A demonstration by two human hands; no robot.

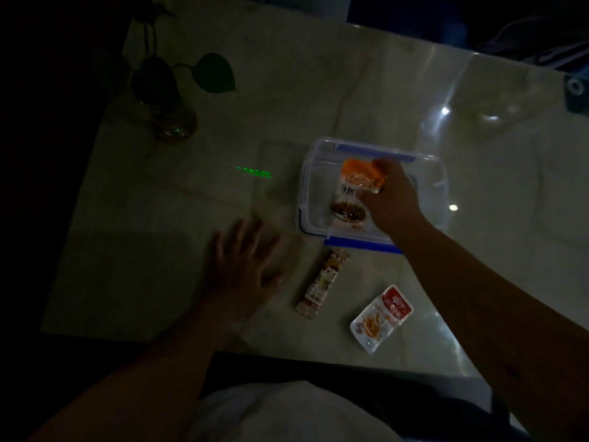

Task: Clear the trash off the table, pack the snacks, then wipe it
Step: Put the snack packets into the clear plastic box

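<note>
- Nearest the camera, a pale bag-like shape (287,409) sits below the near edge of the glossy marble table (143,266); what it holds cannot be made out in the dim light.
- A red-and-white snack pouch (381,318) lies close to the near edge, right of a long striped snack stick (322,283), the two apart.
- The left hand (245,266) rests flat on the table, fingers spread wide, gripping nothing, beside open surface to its left.
- The right hand (393,199) pinches an orange-topped snack packet (353,193) inside the clear blue-clipped container (430,186), its lid off.
- At far left, a leafy plant in a glass vase (173,122) stands near the table's left edge.
</note>
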